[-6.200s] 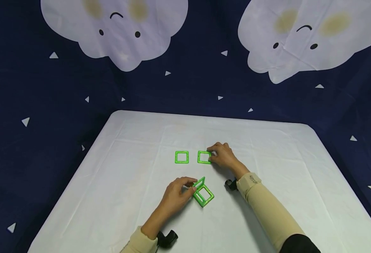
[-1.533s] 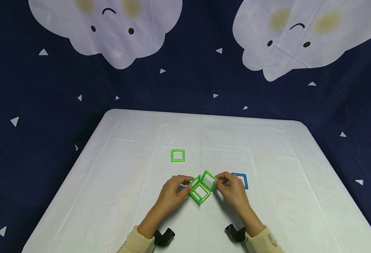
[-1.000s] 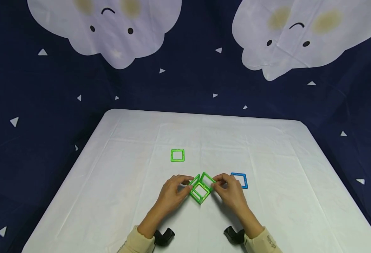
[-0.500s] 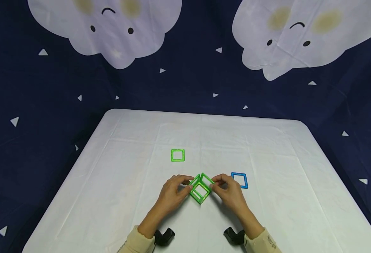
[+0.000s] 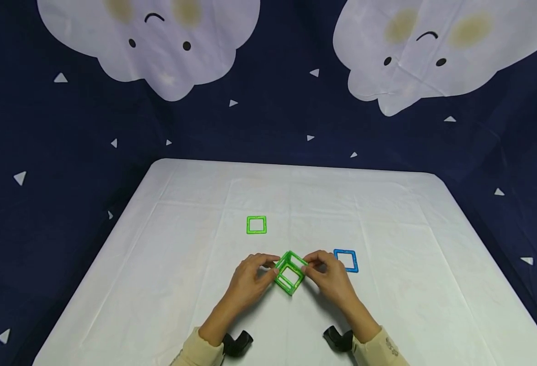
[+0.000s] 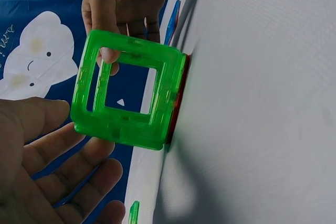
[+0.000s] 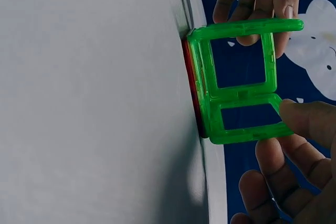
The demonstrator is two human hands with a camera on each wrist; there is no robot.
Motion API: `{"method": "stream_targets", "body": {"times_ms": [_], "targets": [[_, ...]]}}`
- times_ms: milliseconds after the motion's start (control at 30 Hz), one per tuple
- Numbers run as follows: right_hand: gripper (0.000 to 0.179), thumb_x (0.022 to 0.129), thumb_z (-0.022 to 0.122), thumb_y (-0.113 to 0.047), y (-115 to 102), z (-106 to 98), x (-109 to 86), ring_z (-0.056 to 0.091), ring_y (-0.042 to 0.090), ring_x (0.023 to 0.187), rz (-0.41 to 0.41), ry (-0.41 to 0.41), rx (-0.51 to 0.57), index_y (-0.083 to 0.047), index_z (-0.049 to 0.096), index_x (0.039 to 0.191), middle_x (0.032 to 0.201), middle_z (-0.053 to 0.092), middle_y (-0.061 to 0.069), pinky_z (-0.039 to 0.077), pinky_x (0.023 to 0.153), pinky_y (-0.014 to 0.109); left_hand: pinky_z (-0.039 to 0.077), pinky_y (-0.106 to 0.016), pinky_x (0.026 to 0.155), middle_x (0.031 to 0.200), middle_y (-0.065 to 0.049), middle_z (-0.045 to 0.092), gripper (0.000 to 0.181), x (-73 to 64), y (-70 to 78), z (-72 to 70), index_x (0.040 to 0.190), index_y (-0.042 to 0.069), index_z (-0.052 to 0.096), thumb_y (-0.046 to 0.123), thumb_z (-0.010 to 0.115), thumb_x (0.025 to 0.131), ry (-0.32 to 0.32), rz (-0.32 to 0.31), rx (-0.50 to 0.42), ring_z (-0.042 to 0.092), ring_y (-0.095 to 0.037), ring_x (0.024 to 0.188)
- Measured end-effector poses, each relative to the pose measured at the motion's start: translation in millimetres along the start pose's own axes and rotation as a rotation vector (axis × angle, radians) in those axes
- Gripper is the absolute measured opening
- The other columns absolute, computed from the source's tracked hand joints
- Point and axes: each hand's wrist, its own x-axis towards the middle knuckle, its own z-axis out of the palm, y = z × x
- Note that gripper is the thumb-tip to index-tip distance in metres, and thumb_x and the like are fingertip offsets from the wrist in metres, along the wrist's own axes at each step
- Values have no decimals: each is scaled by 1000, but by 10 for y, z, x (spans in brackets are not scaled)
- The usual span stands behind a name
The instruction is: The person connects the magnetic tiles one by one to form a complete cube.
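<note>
Green square magnetic tiles form a cube-like frame (image 7: 242, 94) between the hands. Its upright sides meet at the far corner, and the top is uncovered. A red edge (image 6: 180, 95) shows beneath it in both wrist views. In the head view, my left hand (image 5: 249, 279) pinches the structure's left corner between thumb and fingers. From the other side, my right hand (image 5: 333, 277) holds the outer edge of the right-hand upright tile, thumb (image 7: 304, 116) against it. A loose green tile (image 5: 257, 232) lies farther back. Behind the right hand lies a blue tile (image 5: 355, 261).
White cloth covers the table (image 5: 195, 218), whose far edge meets a dark blue curtain (image 5: 268, 132) printed with clouds and triangles. A black wrist-worn device (image 5: 238, 343) hangs under the left wrist, another black device (image 5: 338, 339) under the right.
My right hand has fetched a green tile from the back and stood it against the structure, closing the gap at the far corner. The blue tile has come into view. My left hand has stayed nearly still.
</note>
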Motion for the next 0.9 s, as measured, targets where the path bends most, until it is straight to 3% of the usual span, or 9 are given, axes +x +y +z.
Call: {"method": "stream_targets", "body": {"times_ms": [67, 233, 400, 633, 900], "targets": [[15, 78, 73, -10, 8, -8, 15, 55, 6, 74, -17, -6, -2, -18, 68, 90, 74, 63, -8, 36, 100, 45, 46, -32, 80, 92, 3, 70, 23, 13, -1, -13, 109, 15, 69, 18, 66, 86, 1, 1, -4, 60, -15, 90], [14, 79, 73, -11, 17, -26, 59, 56, 6, 75, -30, -34, -10, -20, 69, 90, 75, 63, -8, 40, 93, 40, 46, -33, 82, 96, 2, 69, 24, 68, -25, -68, 111, 16, 68, 18, 66, 86, -19, 14, -18, 60, -14, 94], [13, 80, 73, -15, 47, -36, 108, 56, 9, 81, 0, -84, 7, -22, 69, 91, 79, 64, -7, 42, 77, 30, 45, -35, 89, 110, 1, 67, 28, 138, -83, -126, 116, 18, 66, 22, 66, 88, -118, 47, -46, 56, -14, 104], [12, 82, 73, -20, 67, -52, 181, 60, 11, 86, 10, -141, 60, -22, 69, 93, 87, 67, -4, 45, 77, 29, 42, -42, 97, 121, -4, 61, 40, 229, -155, -180, 126, 19, 59, 26, 67, 87, -265, 111, -102, 51, -18, 116], [12, 84, 71, -23, 110, -58, 267, 63, 12, 91, -50, -200, 71, -22, 69, 95, 94, 66, -2, 49, 81, 29, 33, -49, 108, 133, 6, 51, 57, 289, -193, -215, 135, 22, 50, 33, 71, 83, -408, 94, -120, 40, -16, 130]]}}
